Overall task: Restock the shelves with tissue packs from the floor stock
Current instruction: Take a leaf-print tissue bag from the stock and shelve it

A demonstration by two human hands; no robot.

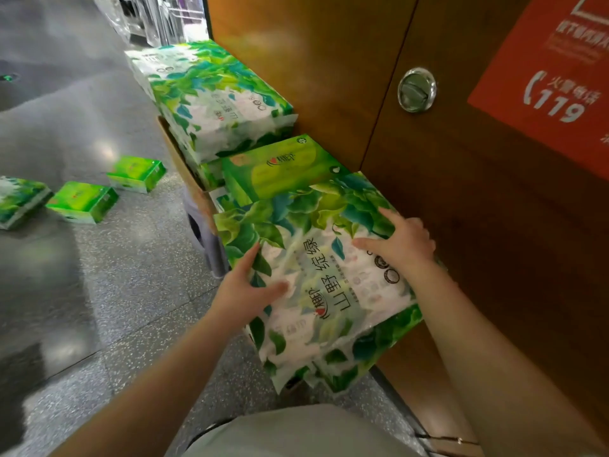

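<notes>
A large leaf-printed tissue pack [316,285] lies in front of me beside the wooden cabinet. My left hand [247,291] holds its left edge, thumb on top and fingers round the side. My right hand [400,242] rests on its upper right part with the fingers spread over the top. Behind it lie a plain green tissue box [280,168] and another leaf-printed pack [214,97], stacked on a cardboard box [184,163].
The wooden cabinet [445,179] with a round metal lock [417,90] and a red sign [553,77] stands on the right. Two green tissue boxes [82,201] [136,173] and a leaf-printed pack [19,201] lie on the grey speckled floor at left.
</notes>
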